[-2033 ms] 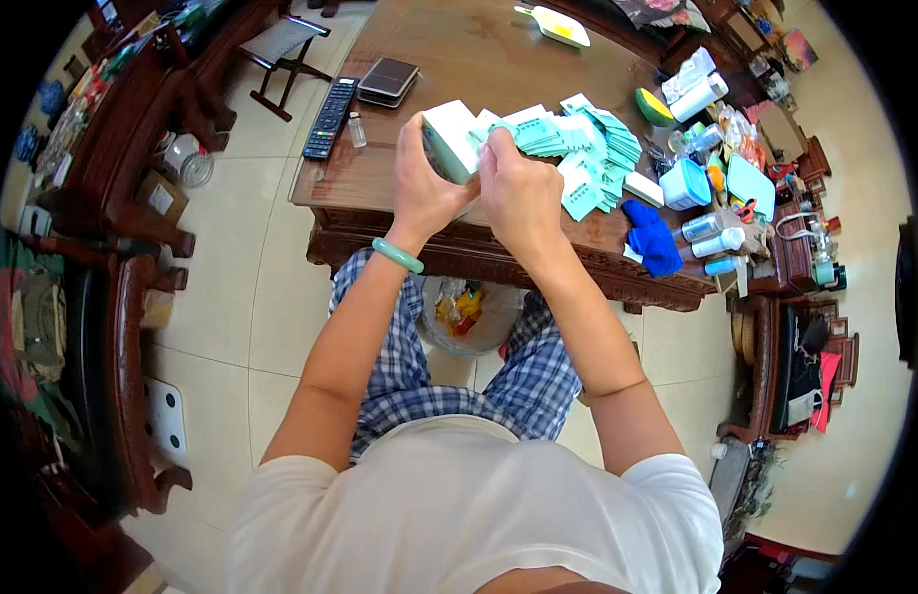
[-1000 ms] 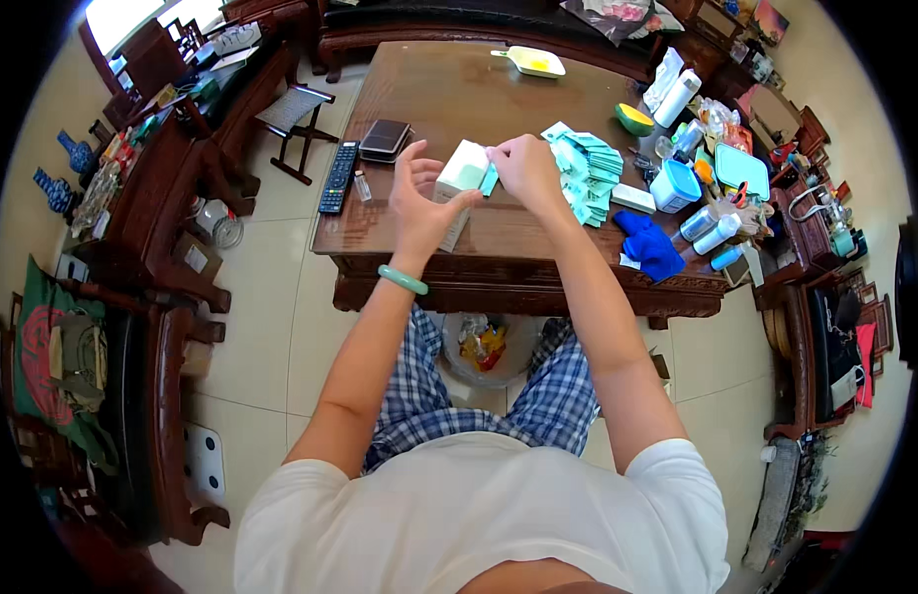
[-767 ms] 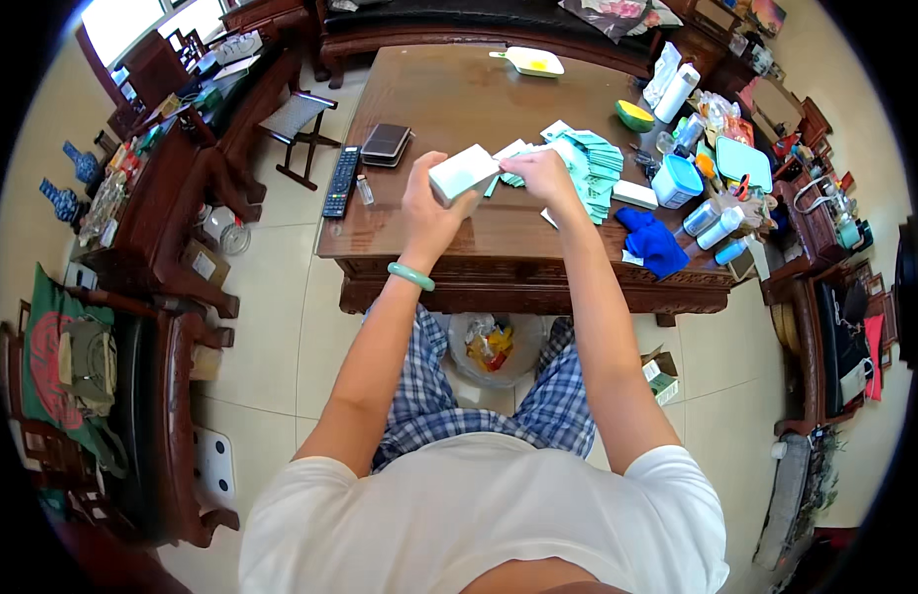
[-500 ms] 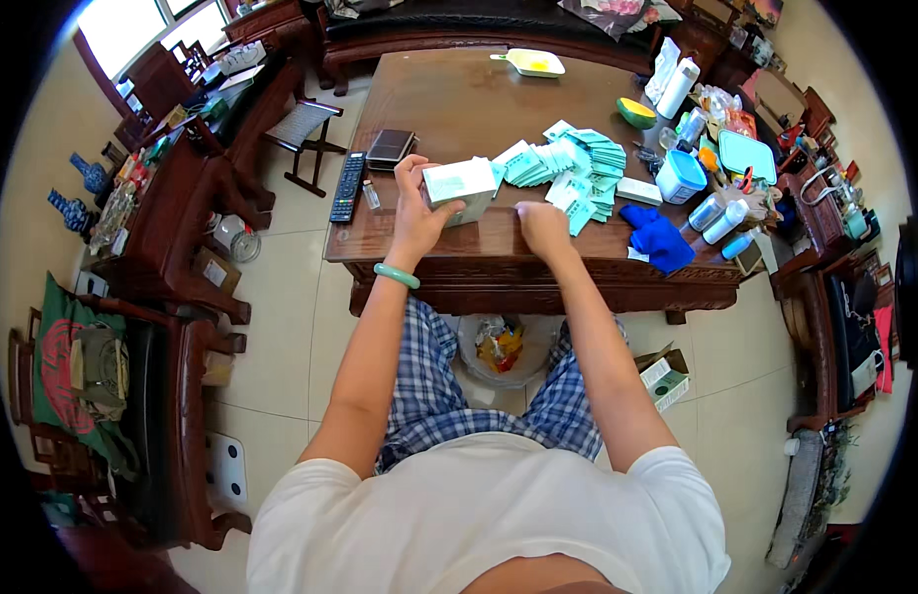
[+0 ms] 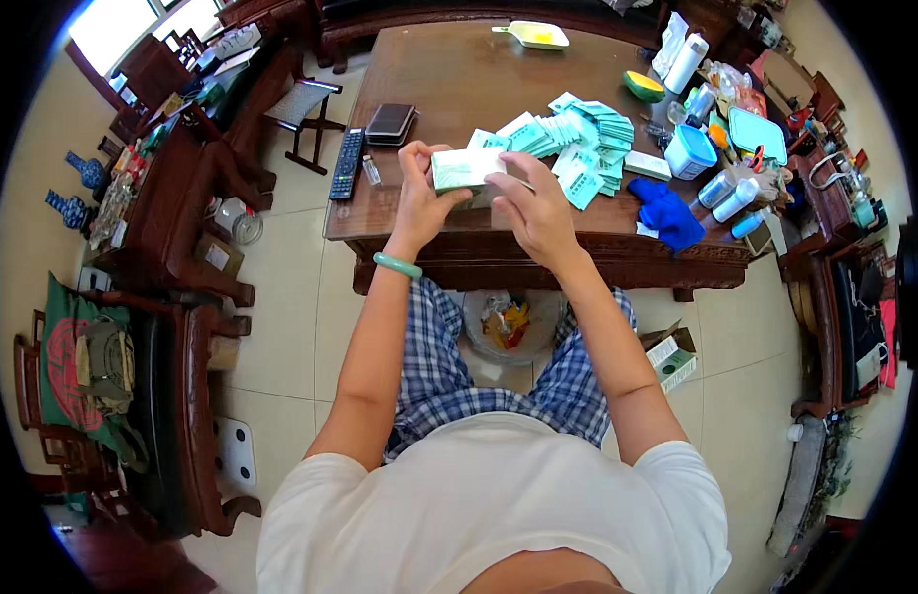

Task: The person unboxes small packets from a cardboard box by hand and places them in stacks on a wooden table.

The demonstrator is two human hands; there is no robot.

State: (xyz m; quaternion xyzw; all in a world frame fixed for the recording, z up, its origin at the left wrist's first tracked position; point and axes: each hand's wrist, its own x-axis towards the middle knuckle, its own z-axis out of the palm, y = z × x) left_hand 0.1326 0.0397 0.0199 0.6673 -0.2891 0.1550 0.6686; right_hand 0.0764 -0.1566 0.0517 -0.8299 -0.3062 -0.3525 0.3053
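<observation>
Now the left hand (image 5: 417, 205) grips a box (image 5: 467, 170), contents hidden, near the worktop (image 5: 449, 84) edge. The right hand's (image 5: 542, 213) fingers spread.

The bare left hand (image 5: 417, 203) curls with fingers bent, thumb stretched toward the bare right hand (image 5: 546, 220), whose loosely parted fingers point leftward. The bare left forearm (image 5: 368, 327) and bare right forearm (image 5: 610, 322) extend forward, converging slightly.
</observation>
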